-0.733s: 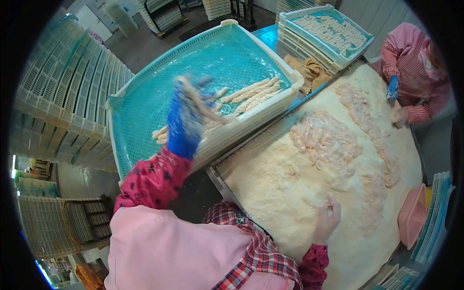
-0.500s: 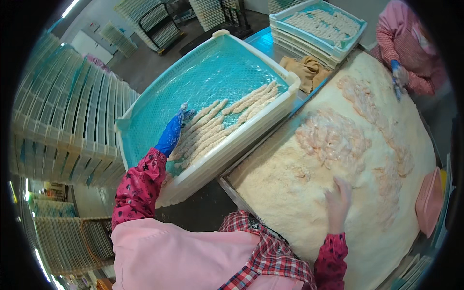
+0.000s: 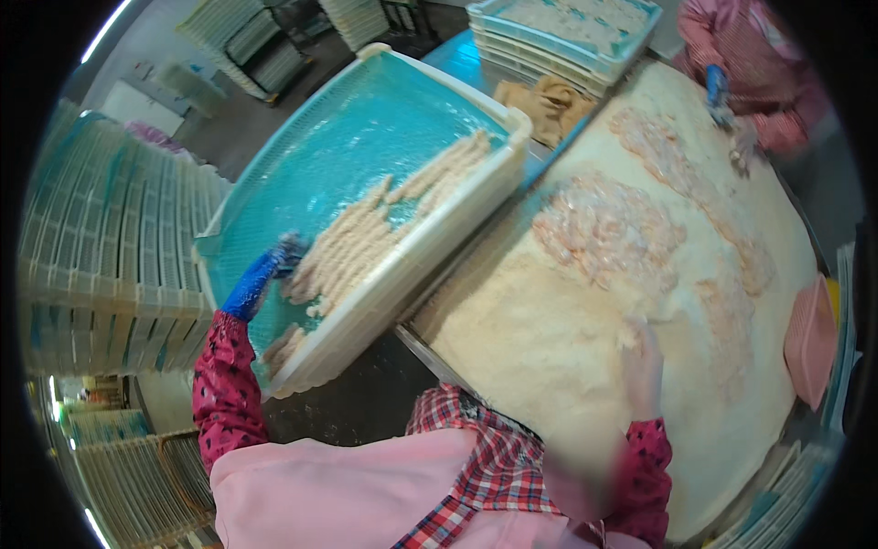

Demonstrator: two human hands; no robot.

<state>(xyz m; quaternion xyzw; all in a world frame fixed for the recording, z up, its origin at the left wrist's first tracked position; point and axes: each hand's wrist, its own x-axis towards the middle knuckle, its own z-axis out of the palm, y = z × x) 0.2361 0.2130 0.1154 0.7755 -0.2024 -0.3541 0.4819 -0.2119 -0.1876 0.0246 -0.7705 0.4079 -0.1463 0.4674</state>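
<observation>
My left hand [image 3: 282, 258], in a blue glove with crumb-coated fingertips, is inside a white tray lined with teal mesh [image 3: 366, 110], at the left end of rows of coated pale strips [image 3: 361, 238]. Its fingers are blurred. My right hand [image 3: 642, 348], pale, rests with bent, smeared fingertips in a broad bed of cream powder [image 3: 494, 329]; whether they hold anything cannot be told. Above it lies a heap of glossy pinkish pieces [image 3: 604, 229], with longer bands of the same pieces along the right.
A co-worker [image 3: 741, 55] handles the far end of the powder bed. Stacked trays [image 3: 110, 256] stand at left, more [image 3: 558, 50] at the back beside a brown cloth [image 3: 540, 110]. A pink basket [image 3: 807, 339] and upright trays stand at right. A metal rim [image 3: 421, 352] edges the bed.
My left hand has moved down and left along the tray; the strip it carried earlier is no longer visible in it. My right hand has moved slightly forward in the powder. The view has shifted.
</observation>
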